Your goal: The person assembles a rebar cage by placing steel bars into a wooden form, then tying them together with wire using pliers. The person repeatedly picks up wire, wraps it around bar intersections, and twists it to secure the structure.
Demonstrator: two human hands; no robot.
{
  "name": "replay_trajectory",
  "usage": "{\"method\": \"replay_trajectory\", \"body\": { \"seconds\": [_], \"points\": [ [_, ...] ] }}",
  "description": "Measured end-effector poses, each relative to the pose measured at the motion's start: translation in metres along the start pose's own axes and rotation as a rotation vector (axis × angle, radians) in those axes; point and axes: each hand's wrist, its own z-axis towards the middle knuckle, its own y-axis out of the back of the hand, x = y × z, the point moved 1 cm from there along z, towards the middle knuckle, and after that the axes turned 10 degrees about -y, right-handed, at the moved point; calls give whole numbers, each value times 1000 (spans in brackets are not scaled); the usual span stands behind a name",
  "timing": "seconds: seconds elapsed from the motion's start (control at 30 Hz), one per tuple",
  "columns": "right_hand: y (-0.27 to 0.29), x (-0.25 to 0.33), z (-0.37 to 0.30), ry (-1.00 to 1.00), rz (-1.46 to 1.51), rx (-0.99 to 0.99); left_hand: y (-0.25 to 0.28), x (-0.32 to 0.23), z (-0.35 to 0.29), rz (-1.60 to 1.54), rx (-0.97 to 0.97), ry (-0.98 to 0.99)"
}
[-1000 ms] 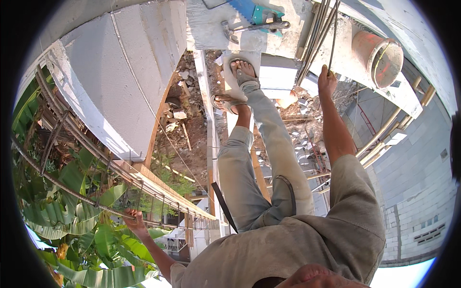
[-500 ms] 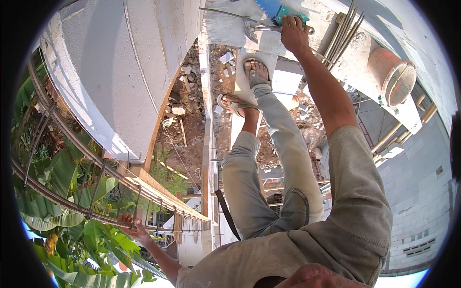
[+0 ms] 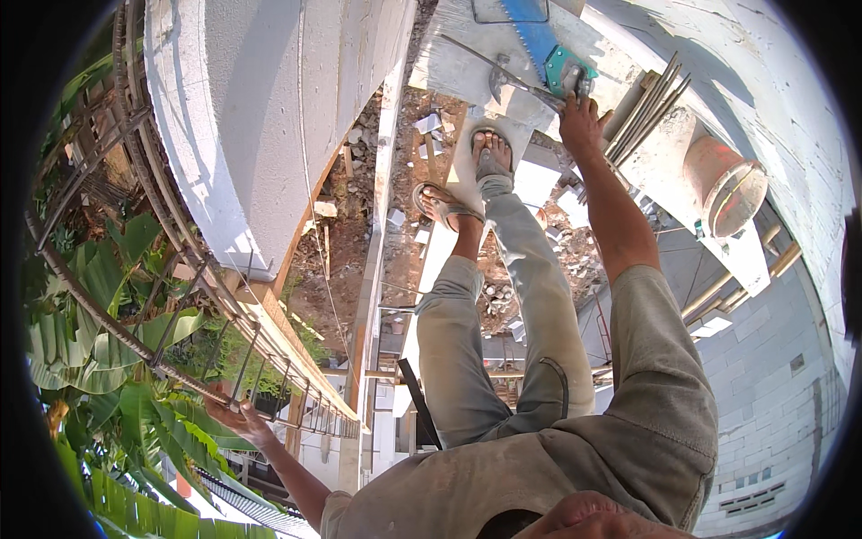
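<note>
My right hand (image 3: 585, 128) is closed around the handle of a metal hammer-like tool (image 3: 499, 83) lying on a pale board. Its head points left, and my fingers partly hide the handle. Just beyond my fingers lies a handsaw with a teal grip (image 3: 566, 70) and a blue blade. At the lower left, my left hand (image 3: 244, 420) grips a bar of a long rebar cage (image 3: 171, 242), its fingers wrapped round the steel. A thin steel rod (image 3: 469, 52) crosses near the hammer-like tool.
My sandalled feet (image 3: 491, 151) stand on a narrow plank above rubble ground (image 3: 337, 260). A dirty bucket (image 3: 725, 189) and a bundle of rods (image 3: 648, 112) sit at right. A grey concrete slab (image 3: 256, 117) rises at left, and banana leaves (image 3: 99, 332) crowd the cage.
My view has shifted, so the board and tools appear lower and further right. My right hand has drawn back from the saw's grip, and the hammer-like tool's handle now slants. My left hand stays on the cage.
</note>
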Motion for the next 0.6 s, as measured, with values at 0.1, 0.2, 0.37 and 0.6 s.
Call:
{"method": "replay_trajectory", "body": {
  "seconds": [0.1, 0.2, 0.37, 0.6],
  "points": [
    [25, -15, -11, -50, 140, 243, -2, -3, -12, -47, -13, 63],
    [66, -29, -49, -140, 234, 489, 4, -12, 7, -130, -7, 67],
    [117, -69, -140, -221, 391, 480, 4, -24, 10, -181, -94, 41],
    [154, -144, -227, -161, 459, 482, -5, -18, -12, -163, -203, 75]
  ]
}}
